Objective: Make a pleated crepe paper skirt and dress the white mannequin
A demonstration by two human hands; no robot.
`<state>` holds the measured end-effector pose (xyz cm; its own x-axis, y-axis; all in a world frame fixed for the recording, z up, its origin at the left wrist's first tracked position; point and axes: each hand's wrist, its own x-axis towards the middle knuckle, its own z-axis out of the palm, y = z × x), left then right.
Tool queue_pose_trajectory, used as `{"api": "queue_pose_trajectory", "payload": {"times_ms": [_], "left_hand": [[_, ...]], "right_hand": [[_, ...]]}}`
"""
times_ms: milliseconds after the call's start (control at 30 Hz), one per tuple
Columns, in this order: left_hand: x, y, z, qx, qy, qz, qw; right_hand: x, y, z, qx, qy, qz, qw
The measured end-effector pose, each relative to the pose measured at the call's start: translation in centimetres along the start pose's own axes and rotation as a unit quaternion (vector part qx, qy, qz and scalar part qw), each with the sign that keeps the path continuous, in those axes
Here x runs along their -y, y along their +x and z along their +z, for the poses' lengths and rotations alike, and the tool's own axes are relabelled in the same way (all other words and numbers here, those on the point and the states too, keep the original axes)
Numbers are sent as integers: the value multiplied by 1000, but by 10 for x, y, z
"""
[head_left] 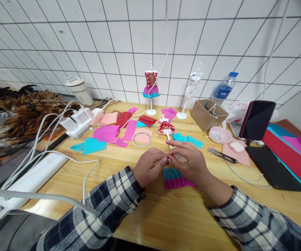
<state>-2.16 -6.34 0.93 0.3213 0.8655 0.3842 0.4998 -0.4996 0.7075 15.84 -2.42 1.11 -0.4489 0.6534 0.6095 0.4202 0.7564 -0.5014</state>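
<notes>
My left hand [150, 167] and my right hand [188, 160] meet over the middle of the table, fingertips pinched together. Whatever sits between them is too small to make out. Beneath my right hand lies a piece of crepe paper [175, 181] with a blue band and a magenta band. Just beyond my fingers, a small white dress form [165, 130] in a ruffled red and peach skirt lies on the table, its stem pointing toward my right hand. A blue crepe paper strip [188, 138] is close by on the right, and a silver ring [141, 146] on the left.
Two dress forms stand at the wall, one dressed [151, 83], one mostly white [192, 87]. Thread snips [222, 155], a pink bead dish [220, 135], a cardboard box [207, 116] and a phone [256, 120] are right. Paper scraps [105, 133], a power strip [35, 179] and white cables are left.
</notes>
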Motion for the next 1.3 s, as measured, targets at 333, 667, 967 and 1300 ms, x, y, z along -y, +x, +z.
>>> {"api": "queue_pose_trajectory", "payload": {"times_ms": [333, 667, 967, 1300], "left_hand": [[16, 4, -20, -122, -10, -99, 988], [21, 6, -18, 140, 198, -174, 954], [11, 3, -7, 243, 133, -112, 954], [15, 4, -2, 181, 149, -119, 965]], "right_hand": [[-6, -19, -18, 135, 235, 159, 949], [-27, -43, -19, 270, 122, 244, 923], [-18, -33, -26, 232, 137, 323, 907], [-23, -31, -46, 311, 38, 316, 895]]}}
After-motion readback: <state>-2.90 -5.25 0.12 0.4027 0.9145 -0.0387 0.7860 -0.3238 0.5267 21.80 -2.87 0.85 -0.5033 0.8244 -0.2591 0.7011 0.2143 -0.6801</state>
